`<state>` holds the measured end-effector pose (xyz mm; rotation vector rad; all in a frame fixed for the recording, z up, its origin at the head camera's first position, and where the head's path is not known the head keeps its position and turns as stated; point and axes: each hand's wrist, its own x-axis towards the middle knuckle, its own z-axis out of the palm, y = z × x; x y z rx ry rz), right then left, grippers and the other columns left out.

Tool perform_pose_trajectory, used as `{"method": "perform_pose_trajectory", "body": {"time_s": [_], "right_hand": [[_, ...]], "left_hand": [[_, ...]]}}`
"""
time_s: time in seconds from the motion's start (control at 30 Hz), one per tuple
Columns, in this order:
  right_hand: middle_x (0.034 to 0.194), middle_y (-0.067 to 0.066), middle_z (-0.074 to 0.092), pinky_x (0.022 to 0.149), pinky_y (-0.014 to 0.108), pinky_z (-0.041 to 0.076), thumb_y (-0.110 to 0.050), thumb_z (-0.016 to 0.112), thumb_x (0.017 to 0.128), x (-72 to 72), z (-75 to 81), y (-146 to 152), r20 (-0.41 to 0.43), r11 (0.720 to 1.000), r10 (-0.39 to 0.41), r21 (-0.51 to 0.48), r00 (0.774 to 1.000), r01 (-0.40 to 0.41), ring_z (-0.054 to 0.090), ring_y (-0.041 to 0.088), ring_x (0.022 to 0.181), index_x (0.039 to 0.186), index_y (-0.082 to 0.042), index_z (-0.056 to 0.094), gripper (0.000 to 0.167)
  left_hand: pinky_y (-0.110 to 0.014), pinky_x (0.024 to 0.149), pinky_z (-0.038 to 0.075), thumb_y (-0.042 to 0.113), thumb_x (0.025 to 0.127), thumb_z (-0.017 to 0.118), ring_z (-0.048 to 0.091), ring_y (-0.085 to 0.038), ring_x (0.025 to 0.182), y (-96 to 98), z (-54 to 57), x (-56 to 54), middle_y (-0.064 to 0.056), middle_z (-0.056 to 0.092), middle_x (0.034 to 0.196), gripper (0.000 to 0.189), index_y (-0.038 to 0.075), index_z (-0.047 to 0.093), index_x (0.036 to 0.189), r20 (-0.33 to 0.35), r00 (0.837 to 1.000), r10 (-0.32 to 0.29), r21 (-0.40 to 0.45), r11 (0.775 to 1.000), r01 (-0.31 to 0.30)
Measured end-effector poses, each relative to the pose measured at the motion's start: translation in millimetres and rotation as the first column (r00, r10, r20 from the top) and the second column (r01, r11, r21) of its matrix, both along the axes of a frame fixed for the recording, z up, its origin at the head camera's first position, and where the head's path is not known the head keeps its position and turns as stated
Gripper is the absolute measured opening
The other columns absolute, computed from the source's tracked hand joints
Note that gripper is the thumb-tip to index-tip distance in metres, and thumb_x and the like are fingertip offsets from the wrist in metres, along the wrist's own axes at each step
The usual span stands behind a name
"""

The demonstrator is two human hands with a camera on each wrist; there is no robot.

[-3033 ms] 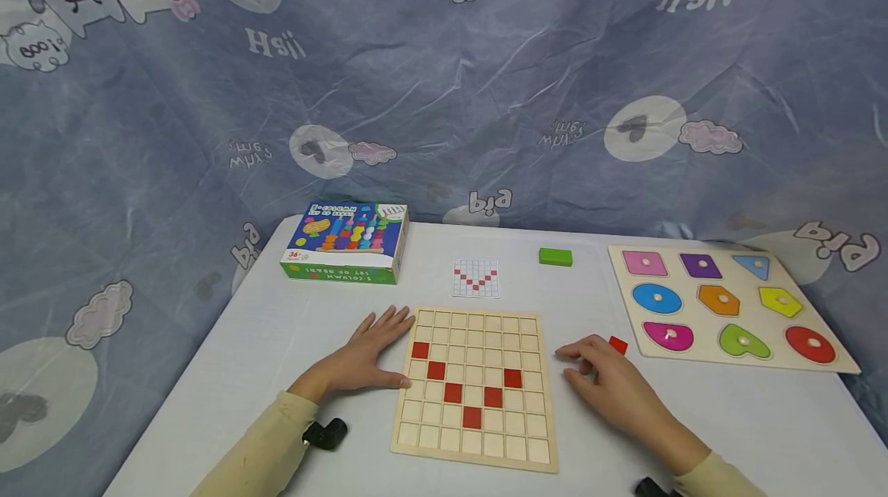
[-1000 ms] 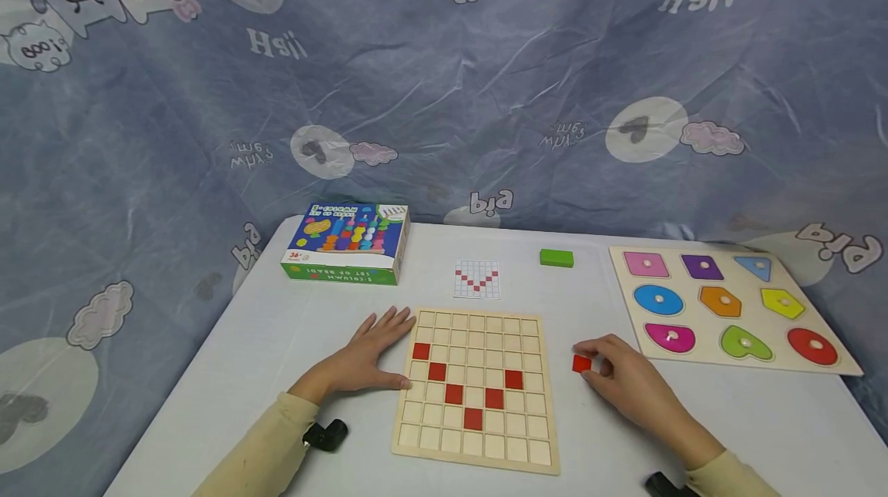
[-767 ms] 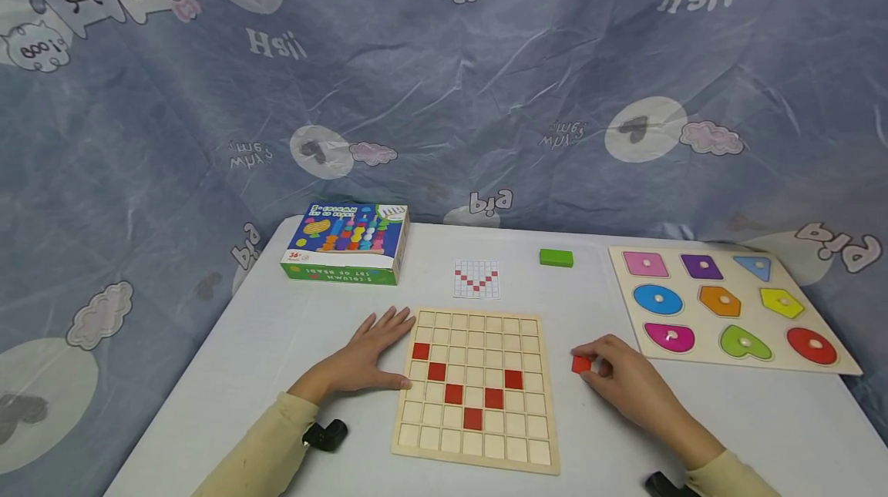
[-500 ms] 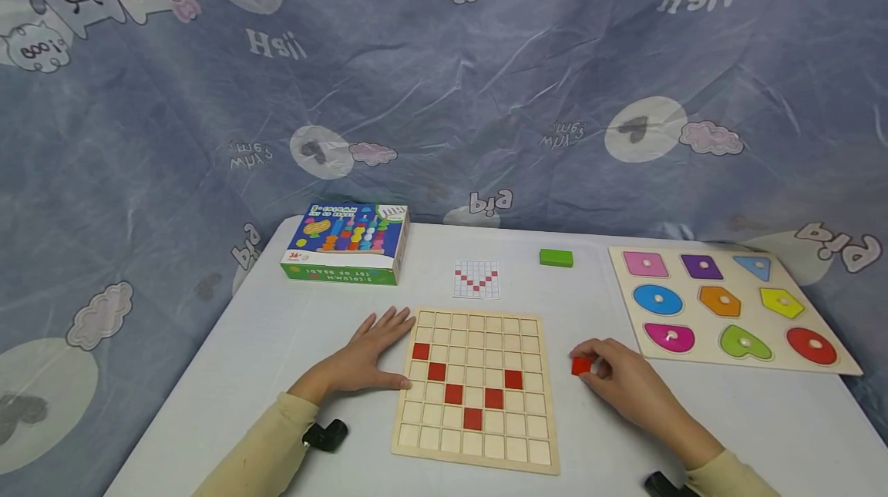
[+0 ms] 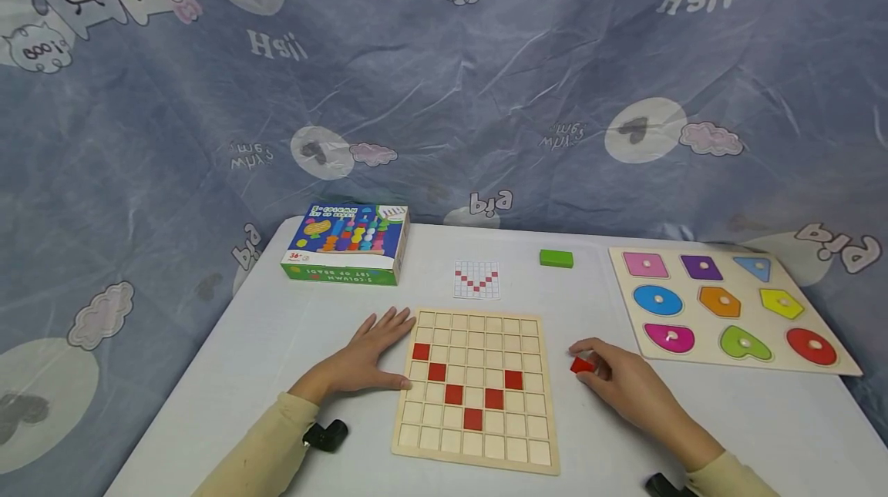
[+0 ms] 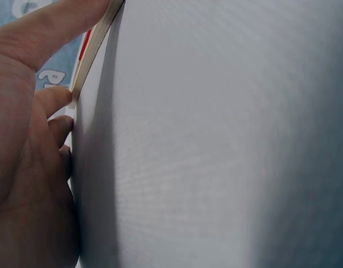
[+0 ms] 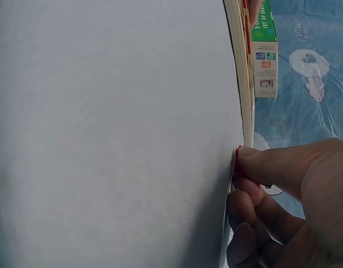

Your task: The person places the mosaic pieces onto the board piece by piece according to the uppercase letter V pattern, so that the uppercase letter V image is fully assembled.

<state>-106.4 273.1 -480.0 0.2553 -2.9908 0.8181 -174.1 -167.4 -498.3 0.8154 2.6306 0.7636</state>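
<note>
My right hand (image 5: 624, 377) is just right of the wooden grid board (image 5: 477, 337), low over the white table. Thumb and index finger pinch a small red square tile (image 5: 582, 364), which looks tilted. In the right wrist view the thumb covers most of this red tile (image 7: 238, 159). Spread along the board's left edge lies my left hand (image 5: 364, 357), with the fingers straight and the thumb touching the frame. On the board, several red tiles (image 5: 472, 419) form a lopsided V, longer on its left arm.
Behind the board lies a pattern card (image 5: 477, 280) with a red V on a grid. A green block (image 5: 556, 258) is at the back, a bead-set box (image 5: 343, 244) at back left. On the right lies a shape puzzle board (image 5: 683, 331) with knobbed pieces.
The red tile, earlier lying by the right hand near the puzzle board, has moved left toward the grid board, pinched by that hand. Most recently it has tipped slightly. The left hand stays still.
</note>
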Motion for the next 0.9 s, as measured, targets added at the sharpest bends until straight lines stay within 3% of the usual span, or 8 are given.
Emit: {"method": "perform_pose_trajectory", "body": {"time_s": [0.3, 0.5, 0.9], "right_hand": [[0.074, -0.010, 0.055, 0.056, 0.022, 0.044, -0.013, 0.081, 0.086, 0.4, 0.2, 0.4, -0.030, 1.000, -0.007, -0.008, 1.000, 0.006, 0.050, 0.008, 0.067, 0.106, -0.021, 0.066, 0.026], [0.078, -0.011, 0.059, 0.060, 0.023, 0.048, -0.010, 0.078, 0.088, 0.4, -0.5, 0.3, -0.031, 1.000, -0.011, -0.013, 0.999, 0.011, 0.052, 0.009, 0.071, 0.107, -0.019, 0.069, 0.023], [0.082, -0.008, 0.063, 0.059, 0.022, 0.048, -0.010, 0.076, 0.090, 0.3, 1.8, -0.7, -0.033, 0.999, -0.040, -0.038, 0.999, 0.039, 0.053, 0.011, 0.072, 0.108, -0.018, 0.071, 0.020]], "left_hand": [[-0.050, 0.126, -0.003, 0.065, 0.078, 0.078, -0.001, -0.021, 0.157, 1.1, -1.8, -1.2, 0.004, 0.013, 0.170, 0.110, 0.024, 0.024, 0.164, 0.000, 1.000, 0.008, -0.019, 1.000, -0.008], [-0.054, 0.126, -0.002, 0.063, 0.078, 0.079, 0.002, -0.026, 0.157, 0.4, -2.5, -0.5, -0.002, 0.016, 0.170, 0.109, 0.020, 0.026, 0.163, -0.012, 1.000, -0.001, 0.002, 1.000, 0.001], [-0.053, 0.126, -0.003, 0.062, 0.078, 0.079, 0.001, -0.026, 0.157, 0.3, -1.8, -0.6, -0.002, 0.016, 0.170, 0.109, 0.020, 0.026, 0.163, -0.004, 1.000, -0.001, 0.011, 1.000, 0.001]]}}
